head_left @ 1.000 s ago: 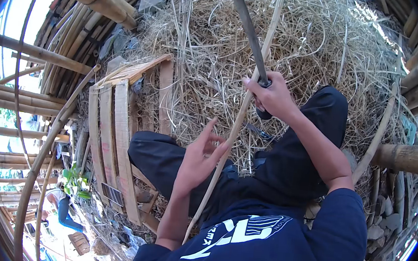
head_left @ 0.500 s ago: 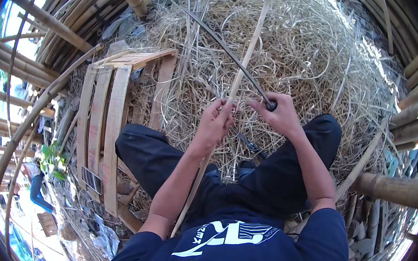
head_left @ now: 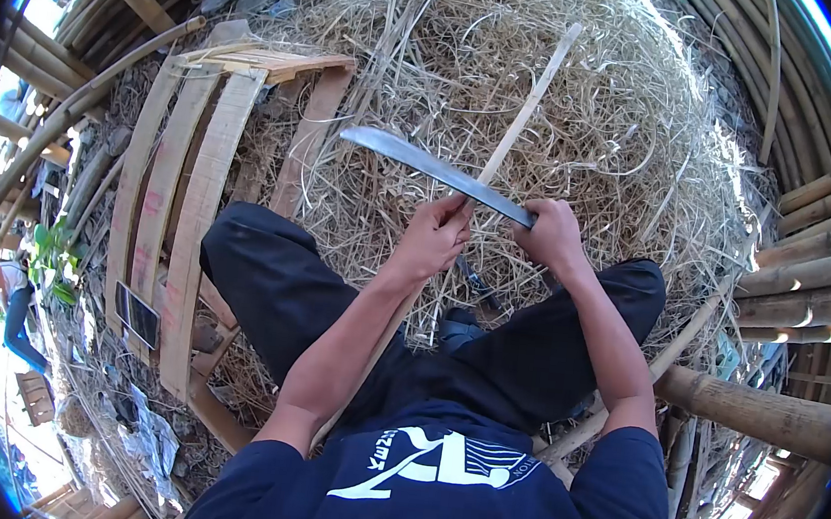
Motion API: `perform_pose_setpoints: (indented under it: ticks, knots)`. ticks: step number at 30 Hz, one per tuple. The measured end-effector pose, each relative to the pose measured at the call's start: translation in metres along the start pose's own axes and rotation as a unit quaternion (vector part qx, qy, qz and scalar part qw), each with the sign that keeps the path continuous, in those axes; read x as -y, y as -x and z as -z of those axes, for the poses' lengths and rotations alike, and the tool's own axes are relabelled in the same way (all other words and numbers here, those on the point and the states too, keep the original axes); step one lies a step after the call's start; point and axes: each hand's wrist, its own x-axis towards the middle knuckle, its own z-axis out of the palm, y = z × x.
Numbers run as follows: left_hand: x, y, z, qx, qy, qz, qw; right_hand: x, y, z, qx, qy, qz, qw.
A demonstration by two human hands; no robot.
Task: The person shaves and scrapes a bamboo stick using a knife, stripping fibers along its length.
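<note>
My left hand (head_left: 433, 238) is closed around a long, pale bamboo strip (head_left: 530, 105). The strip runs from beyond my hand back under my left forearm toward my body. My right hand (head_left: 551, 235) grips the handle of a machete (head_left: 434, 168), and the fingers hide most of that handle. Its broad blade points left and crosses the strip just beyond my left fingers. Whether the edge touches the strip I cannot tell. Below the hands, between my legs, a dark, thin object (head_left: 478, 286) lies on the shavings, too small to name.
Pale shavings (head_left: 610, 108) heap up in front of me. To my left stands a wooden slatted crate (head_left: 205, 209) with a phone (head_left: 137, 316) on it. A thick bamboo pole (head_left: 761, 415) juts in at right. Another person (head_left: 20, 317) is far left, beyond bamboo rails.
The machete has turned so its flat side shows, and its blade now lies lower across the strip. The strip's far end has come into view. My head view has shifted slightly.
</note>
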Motion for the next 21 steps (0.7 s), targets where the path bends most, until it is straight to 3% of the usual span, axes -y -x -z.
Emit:
perform_pose_setpoints:
  ticks: [5, 7, 10, 13, 15, 17, 19, 21]
  knots:
    - [0.004, 0.004, 0.007, 0.0, 0.011, 0.015, 1.0, -0.011, -0.018, -0.006, -0.028, 0.076, 0.033, 0.996]
    - [0.002, 0.015, 0.009, -0.005, 0.035, 0.015, 0.999, -0.026, -0.033, -0.008, -0.078, 0.046, -0.022, 0.996]
    - [-0.005, 0.034, 0.002, -0.003, 0.015, 0.053, 0.998, -0.052, -0.055, 0.019, -0.089, 0.012, -0.198, 0.976]
    - [-0.009, 0.029, -0.003, 0.027, 0.013, 0.044, 0.999, -0.051, -0.043, 0.023, -0.115, 0.013, -0.119, 0.986]
    - [-0.015, 0.03, -0.005, 0.012, -0.002, 0.064, 0.998, -0.032, -0.025, 0.021, -0.058, -0.039, -0.134, 0.989]
    - [-0.009, 0.025, 0.007, 0.009, -0.019, 0.046, 0.999, -0.028, -0.014, 0.012, -0.104, -0.016, -0.086, 0.991]
    - [-0.012, 0.03, 0.012, 0.031, 0.03, 0.05, 0.998, -0.022, -0.006, 0.012, -0.055, 0.017, 0.03, 0.998]
    - [-0.015, 0.037, 0.011, 0.035, 0.022, 0.059, 0.997, -0.027, -0.008, 0.008, -0.07, 0.025, 0.046, 0.996]
